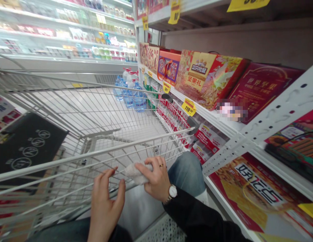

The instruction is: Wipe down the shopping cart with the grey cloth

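My right hand [156,178], with a ring and a wristwatch [172,191], is closed on a crumpled white cloth [136,172]. The cloth is against or just in front of the wire side of a shopping cart [116,144]; actual contact is hard to make out. To the left, my left hand [108,195] is raised beside the same wire side, its thumb and fingers apart and nothing between them. The cart's basket shows bare wires and a folded-down inner flap.
Gift boxes [196,77] line the shelf on the right, above packs of bottles [204,137]. Blue water bottles [133,95] stand on the floor beyond the cart. A refrigerated display [65,37] runs along the back. A black printed panel [32,144] is at left.
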